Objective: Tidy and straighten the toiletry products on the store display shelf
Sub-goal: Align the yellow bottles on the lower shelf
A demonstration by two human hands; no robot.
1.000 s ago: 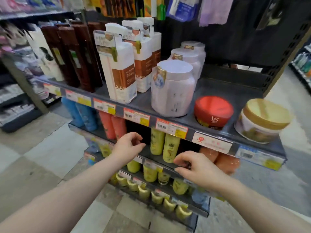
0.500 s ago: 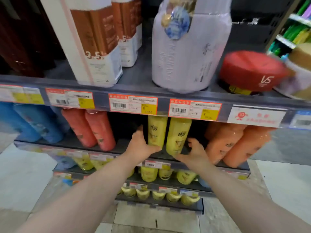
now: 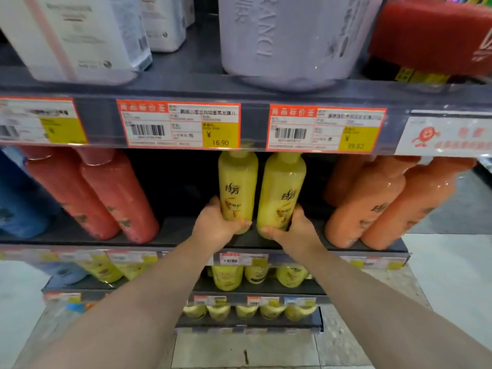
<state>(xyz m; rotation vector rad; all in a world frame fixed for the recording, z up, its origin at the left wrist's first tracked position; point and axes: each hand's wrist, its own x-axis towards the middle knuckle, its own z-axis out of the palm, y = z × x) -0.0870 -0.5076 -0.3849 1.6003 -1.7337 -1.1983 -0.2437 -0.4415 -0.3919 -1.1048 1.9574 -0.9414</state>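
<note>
Two yellow bottles stand side by side on the second shelf (image 3: 186, 239), under the price-tag rail. My left hand (image 3: 217, 225) grips the base of the left yellow bottle (image 3: 237, 186), thumb across its front. My right hand (image 3: 291, 229) grips the base of the right yellow bottle (image 3: 283, 187). Both bottles are upright and almost touch. Their caps are hidden behind the rail.
Red bottles (image 3: 106, 198) lean at the left, blue bottles (image 3: 18, 198) beyond them, orange bottles (image 3: 380, 206) at the right. A dark gap lies between the red and yellow bottles. White boxes (image 3: 80, 33), a lilac jar (image 3: 290, 38) and a red tub (image 3: 434, 35) sit above. Smaller yellow bottles (image 3: 229, 276) fill lower shelves.
The view has dropped and come closer to the second shelf. Both hands have reached in from the shelf edge and closed round the bases of the two yellow bottles.
</note>
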